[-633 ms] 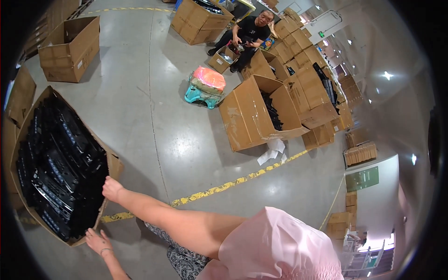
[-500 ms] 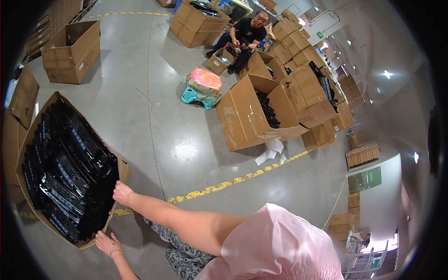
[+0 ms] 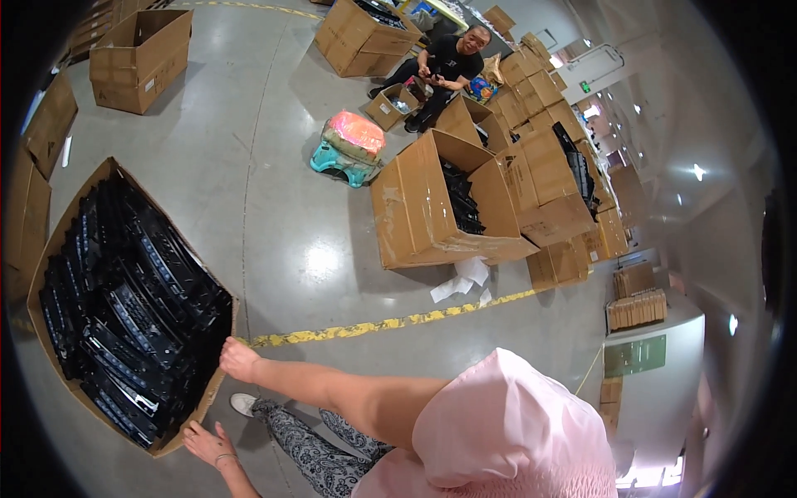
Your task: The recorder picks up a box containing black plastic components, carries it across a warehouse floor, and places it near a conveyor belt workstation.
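A large open cardboard box (image 3: 222,378) stands at my left, filled with black plastic parts (image 3: 137,307) packed in rows. My right hand (image 3: 239,360) is closed on the rim at its right corner. Lower down, my left hand (image 3: 209,444) has its fingers hooked on the near rim, with the thumb apart from them. The fingertips of both hands are partly hidden at the cardboard edge.
A turquoise stool (image 3: 344,163) with a pink-orange bundle on it stands ahead. Beyond sits a co-worker (image 3: 448,66) among cartons. A big open carton (image 3: 415,207) holds more black parts; white paper scraps (image 3: 461,280) lie by a yellow floor line (image 3: 374,328).
The box's right corner and both my hands have shifted slightly right in view, still together. My shoe and more of my patterned trousers now show. The background has shifted with my head.
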Demonstrator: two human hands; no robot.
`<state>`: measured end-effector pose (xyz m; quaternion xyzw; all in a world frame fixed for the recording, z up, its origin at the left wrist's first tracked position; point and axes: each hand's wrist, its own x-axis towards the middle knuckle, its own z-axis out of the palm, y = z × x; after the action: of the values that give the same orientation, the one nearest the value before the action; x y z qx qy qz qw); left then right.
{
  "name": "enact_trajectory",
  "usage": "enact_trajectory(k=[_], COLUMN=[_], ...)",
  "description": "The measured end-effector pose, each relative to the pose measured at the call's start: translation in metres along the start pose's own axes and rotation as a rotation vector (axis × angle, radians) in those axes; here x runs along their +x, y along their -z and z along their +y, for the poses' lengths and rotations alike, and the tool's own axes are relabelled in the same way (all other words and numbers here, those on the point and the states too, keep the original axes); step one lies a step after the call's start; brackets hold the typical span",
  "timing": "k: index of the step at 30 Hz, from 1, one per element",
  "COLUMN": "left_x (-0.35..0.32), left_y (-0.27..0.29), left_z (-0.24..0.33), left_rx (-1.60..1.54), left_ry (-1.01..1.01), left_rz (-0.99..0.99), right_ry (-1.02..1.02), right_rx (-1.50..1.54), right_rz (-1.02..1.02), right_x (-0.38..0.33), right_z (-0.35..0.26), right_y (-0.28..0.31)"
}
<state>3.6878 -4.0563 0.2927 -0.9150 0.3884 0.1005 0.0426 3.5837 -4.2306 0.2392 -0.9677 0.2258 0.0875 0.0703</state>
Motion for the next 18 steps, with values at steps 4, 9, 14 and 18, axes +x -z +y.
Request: enact_trajectory(k=[4,9,14,18], left_x=[0.001,0.015,-0.027,-0.087], left_y=[-0.035,-0.136,-0.123,-0.108], left_z=[0.011,-0.076,-0.036,0.017], left_rx=[0.081,0.06,-0.03,-0.074], left_ry=[0.064,-0.185,-0.135,-0.118], left_rz=[-0.043,0.335,0.286,0.287], right_ry=[0.06,0.116,0.182,0.17], right_rx=[0.005,-0.01,-0.091,-0.097], right_rz=[0.057,0.138,0.03,0.04], right_x=[-0.005,-0.011,-0.045,-0.101], right_z=[0.008,-0.014,-0.01,0.005], right_y=[-0.032,-0.032,-0.029,-0.036])
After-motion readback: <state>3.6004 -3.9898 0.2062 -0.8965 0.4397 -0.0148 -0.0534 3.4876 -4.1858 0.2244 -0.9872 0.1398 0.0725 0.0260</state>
